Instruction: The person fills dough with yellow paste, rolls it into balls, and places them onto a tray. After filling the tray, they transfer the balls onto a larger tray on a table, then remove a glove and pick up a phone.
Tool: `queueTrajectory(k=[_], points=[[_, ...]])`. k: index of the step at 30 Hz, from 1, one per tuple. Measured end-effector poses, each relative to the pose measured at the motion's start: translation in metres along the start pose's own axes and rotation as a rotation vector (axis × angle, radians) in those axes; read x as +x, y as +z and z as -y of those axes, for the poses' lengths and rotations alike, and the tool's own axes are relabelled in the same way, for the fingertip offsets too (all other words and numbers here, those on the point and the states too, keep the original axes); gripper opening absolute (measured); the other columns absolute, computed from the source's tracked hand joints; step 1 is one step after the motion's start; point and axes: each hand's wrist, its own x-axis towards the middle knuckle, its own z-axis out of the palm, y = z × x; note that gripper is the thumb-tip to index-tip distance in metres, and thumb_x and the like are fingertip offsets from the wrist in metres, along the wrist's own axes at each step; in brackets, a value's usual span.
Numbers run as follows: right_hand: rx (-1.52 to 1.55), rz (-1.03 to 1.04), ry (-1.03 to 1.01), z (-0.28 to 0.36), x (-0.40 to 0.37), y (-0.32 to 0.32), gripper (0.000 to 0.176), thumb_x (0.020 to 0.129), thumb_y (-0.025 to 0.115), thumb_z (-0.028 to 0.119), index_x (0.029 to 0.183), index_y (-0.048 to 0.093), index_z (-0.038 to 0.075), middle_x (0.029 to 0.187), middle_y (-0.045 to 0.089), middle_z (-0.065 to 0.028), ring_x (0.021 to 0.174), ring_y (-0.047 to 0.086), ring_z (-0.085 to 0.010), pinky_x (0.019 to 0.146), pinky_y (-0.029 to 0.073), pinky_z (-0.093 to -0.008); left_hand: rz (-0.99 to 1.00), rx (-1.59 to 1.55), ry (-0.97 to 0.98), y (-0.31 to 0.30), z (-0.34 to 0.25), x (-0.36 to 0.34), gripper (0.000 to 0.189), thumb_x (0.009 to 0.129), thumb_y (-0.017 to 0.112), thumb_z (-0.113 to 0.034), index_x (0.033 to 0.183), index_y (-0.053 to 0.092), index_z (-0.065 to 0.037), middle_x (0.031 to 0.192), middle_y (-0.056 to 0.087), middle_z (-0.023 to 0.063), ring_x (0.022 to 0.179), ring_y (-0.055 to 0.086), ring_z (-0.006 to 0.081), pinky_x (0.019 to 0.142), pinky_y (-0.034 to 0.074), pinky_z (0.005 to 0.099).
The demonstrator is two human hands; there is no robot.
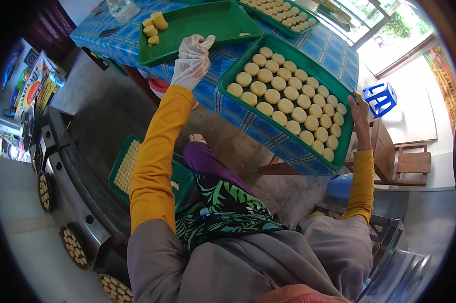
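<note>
My left hand (pixel 191 61), in a clear plastic glove, is closed at the near rim of a green tray (pixel 212 20); its fingertips are partly hidden. A small stack of round pale cakes (pixel 154 26) stands at that tray's left end, with a small pale piece at its right. My right hand (pixel 360 117) is bare and grips the right rim of a second green tray (pixel 230 76). Rows of round, flat, pale cakes (pixel 285 105) fill this second tray. Both trays rest on a table with a blue checked cloth (pixel 215 88).
Another tray of cakes (pixel 288 17) lies at the table's far side. Below my left arm, a green tray of small dough pieces (pixel 127 166) sits low down. Several round pans of cakes (pixel 74 246) line the stove at left. A blue stool (pixel 380 99) and wooden chair (pixel 412 161) stand at right.
</note>
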Motion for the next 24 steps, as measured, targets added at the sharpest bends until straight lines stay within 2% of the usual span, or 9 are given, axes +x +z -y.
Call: queueTrajectory(k=[2, 6, 8, 9, 11, 12, 16, 20, 24], points=[[-0.09, -0.23, -0.135, -0.018, 0.007, 0.015, 0.051, 0.083, 0.065, 0.028, 0.127, 0.059, 0.004, 0.115, 0.064, -0.0241, 0.106, 0.064, -0.0352, 0.093, 0.047, -0.0411, -0.096, 0.177, 0.056, 0.001, -0.005, 0.001, 0.033, 0.083, 0.056, -0.001, 0.112, 0.067, -0.011, 0.102, 0.061, 0.012, 0.095, 0.057, 0.0314, 0.087, 0.046, 0.0394], [0.079, -0.1, 0.008, -0.029, 0.027, 0.012, 0.046, 0.08, 0.068, 0.023, 0.122, 0.063, 0.004, 0.112, 0.067, -0.0224, 0.102, 0.066, -0.0322, 0.09, 0.049, -0.0381, -0.101, 0.108, 0.075, -0.013, -0.005, -0.001, 0.035, 0.073, 0.052, 0.006, 0.099, 0.07, -0.009, 0.096, 0.062, 0.0122, 0.095, 0.057, 0.031, 0.089, 0.045, 0.039], [0.184, -0.093, -0.141, -0.034, 0.039, 0.013, 0.042, 0.076, 0.071, 0.015, 0.118, 0.068, 0.006, 0.108, 0.07, -0.0157, 0.096, 0.064, -0.0199, 0.086, 0.048, -0.0302, -0.1, 0.069, 0.105, -0.023, 0.005, -0.008, 0.036, 0.072, 0.051, 0.007, 0.098, 0.07, -0.008, 0.095, 0.061, 0.0123, 0.095, 0.057, 0.0308, 0.089, 0.045, 0.0391], [0.186, -0.087, -0.139, -0.035, 0.047, 0.013, 0.042, 0.076, 0.071, 0.015, 0.118, 0.068, 0.006, 0.108, 0.07, -0.0157, 0.096, 0.064, -0.0199, 0.086, 0.048, -0.0302, -0.108, 0.023, 0.134, -0.029, 0.013, -0.013, 0.036, 0.071, 0.05, 0.008, 0.098, 0.07, -0.007, 0.094, 0.061, 0.0124, 0.095, 0.057, 0.0306, 0.089, 0.045, 0.0391], [0.054, -0.095, -0.092, -0.042, 0.073, 0.014, 0.044, 0.072, 0.075, 0.021, 0.115, 0.07, 0.016, 0.106, 0.07, -0.018, 0.097, 0.068, -0.0262, 0.086, 0.05, -0.0349, -0.129, 0.007, 0.145, -0.043, 0.022, -0.023, 0.036, 0.069, 0.047, 0.01, 0.093, 0.069, -0.004, 0.093, 0.061, 0.0127, 0.093, 0.058, 0.0307, 0.086, 0.046, 0.0386], [0.099, -0.095, -0.079, -0.049, 0.087, 0.016, 0.044, 0.071, 0.076, 0.02, 0.115, 0.071, 0.018, 0.105, 0.071, -0.0153, 0.094, 0.068, -0.0229, 0.084, 0.049, -0.0322, -0.106, -0.044, 0.157, -0.052, 0.026, -0.03, 0.036, 0.068, 0.046, 0.011, 0.092, 0.069, -0.003, 0.092, 0.061, 0.0128, 0.092, 0.059, 0.0312, 0.085, 0.046, 0.0383], [0.14, -0.039, -0.118, -0.058, 0.115, 0.004, 0.042, 0.073, 0.074, 0.021, 0.115, 0.071, 0.016, 0.102, 0.072, -0.0106, 0.089, 0.066, -0.0192, 0.082, 0.048, -0.029, -0.061, -0.193, 0.164, -0.069, 0.035, -0.049, 0.031, 0.07, 0.045, 0.015, 0.086, 0.068, 0.0, 0.083, 0.06, 0.0113, 0.084, 0.06, 0.0267, 0.077, 0.047, 0.0327], [0.205, -0.005, -0.09, -0.061, 0.127, 0.003, 0.04, 0.074, 0.073, 0.022, 0.114, 0.071, 0.014, 0.104, 0.072, -0.0103, 0.09, 0.067, -0.0202, 0.083, 0.049, -0.0307, -0.062, -0.304, 0.173, -0.067, 0.027, -0.056, 0.028, 0.072, 0.047, 0.017, 0.082, 0.067, 0.0, 0.077, 0.059, 0.0087, 0.077, 0.06, 0.0212, 0.072, 0.045, 0.0283], [-0.063, -0.049, -0.19, -0.061, 0.124, 0.006, 0.037, 0.076, 0.072, 0.026, 0.112, 0.072, 0.016, 0.108, 0.071, -0.0124, 0.094, 0.068, -0.0239, 0.085, 0.049, -0.0352, -0.075, -0.303, 0.18, -0.064, 0.026, -0.053, 0.031, 0.068, 0.046, 0.018, 0.079, 0.067, -0.001, 0.076, 0.059, 0.0078, 0.077, 0.06, 0.0207, 0.071, 0.045, 0.0286]])
